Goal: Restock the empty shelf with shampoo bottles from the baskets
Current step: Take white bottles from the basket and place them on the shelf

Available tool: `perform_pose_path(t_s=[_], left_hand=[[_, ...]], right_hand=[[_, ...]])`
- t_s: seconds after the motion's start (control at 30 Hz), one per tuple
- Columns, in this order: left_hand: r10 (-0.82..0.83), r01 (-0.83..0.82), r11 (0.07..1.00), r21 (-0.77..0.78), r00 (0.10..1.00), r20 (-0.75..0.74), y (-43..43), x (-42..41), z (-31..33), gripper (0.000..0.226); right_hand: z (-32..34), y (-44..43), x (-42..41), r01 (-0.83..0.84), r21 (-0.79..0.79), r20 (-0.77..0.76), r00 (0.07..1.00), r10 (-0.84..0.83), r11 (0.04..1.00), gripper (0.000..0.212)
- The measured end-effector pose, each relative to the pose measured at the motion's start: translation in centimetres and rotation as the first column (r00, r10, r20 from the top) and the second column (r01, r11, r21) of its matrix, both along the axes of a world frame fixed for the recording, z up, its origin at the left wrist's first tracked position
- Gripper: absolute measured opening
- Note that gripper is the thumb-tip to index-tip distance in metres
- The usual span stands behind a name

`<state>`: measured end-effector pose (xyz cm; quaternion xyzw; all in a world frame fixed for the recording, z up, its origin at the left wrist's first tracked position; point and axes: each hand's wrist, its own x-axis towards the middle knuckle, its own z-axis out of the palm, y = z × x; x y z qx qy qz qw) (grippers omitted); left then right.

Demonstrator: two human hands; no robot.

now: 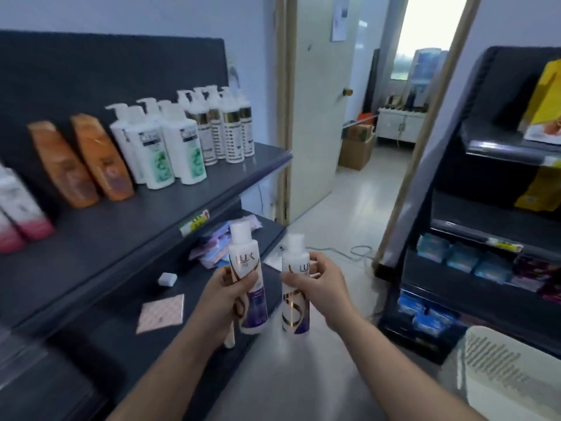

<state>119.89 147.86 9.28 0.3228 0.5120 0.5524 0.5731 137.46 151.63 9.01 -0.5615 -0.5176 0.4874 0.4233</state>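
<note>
Left hand: the left hand (pixel 226 291) was wrapped around a white and purple Lux bottle (pixel 247 279), held upright with its cap up, in front of the lower shelf's near edge.
Right hand: the right hand (pixel 318 282) was curled around a second Lux bottle (pixel 295 287), also upright, just right of the first; the two bottles stood close together but apart.
Upper shelf: the dark shelf (pixel 127 238) at left carried white pump bottles (pixel 170 144) at the far end, two orange bottles (pixel 82 159) in the middle and pink and white bottles (pixel 18 214) at the left edge; its near front part was bare.
Lower shelf: small pastel packets (pixel 212 247) and a checked square packet (pixel 161 312) lay on it.
Basket: a white basket (pixel 510 372) sat at near right, its contents not visible.
Right rack: a dark rack (pixel 485 208) held blue packets and yellow boxes.
</note>
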Motion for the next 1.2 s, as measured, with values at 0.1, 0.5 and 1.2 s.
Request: perform_pose_path(t_s=[0.1,0.5,1.2], left_hand=[[0.117,-0.115,0.992,0.043,0.992,-0.056,0.0,-5.6,1.5,0.015],[0.455,-0.423,0.881,0.21,0.881,-0.133,-1.5,-22.3,6.6,0.025],[0.804,-0.777,0.593,0.211,0.56,-0.198,0.7,-34.2,6.7,0.029]], right_hand=[[1.6,1.6,-6.0,-0.099,0.065,0.039,0.995,0.097,0.993,0.041],[7.0,5.3,-24.4,-0.369,0.213,-0.032,0.923,0.384,0.905,0.037],[7.7,12.6,-41.9,-0.743,0.331,0.076,0.635,0.769,0.581,0.044]])
